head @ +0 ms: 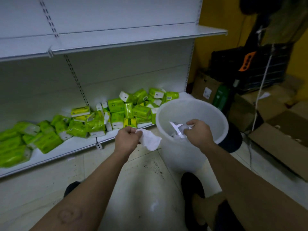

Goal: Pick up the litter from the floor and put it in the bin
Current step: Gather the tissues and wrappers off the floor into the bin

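White round plastic bin [183,157] on tiled floor [141,180]; crumpled paper scraps inside. Right hand [198,132] over bin opening, fingers closed on creased white paper [177,129]. Left hand [128,139] just left of rim, fingers pinching soft crumpled tissue [150,140]. Glossy green tissue packs [116,114] heaped on low shelf [50,157].

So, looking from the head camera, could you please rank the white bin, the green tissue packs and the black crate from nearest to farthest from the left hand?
From the left hand, which holds a white tissue:
1. White bin, just to its right.
2. Green tissue packs, on the low shelf ahead and to its left.
3. Black crate, far off at the upper right.
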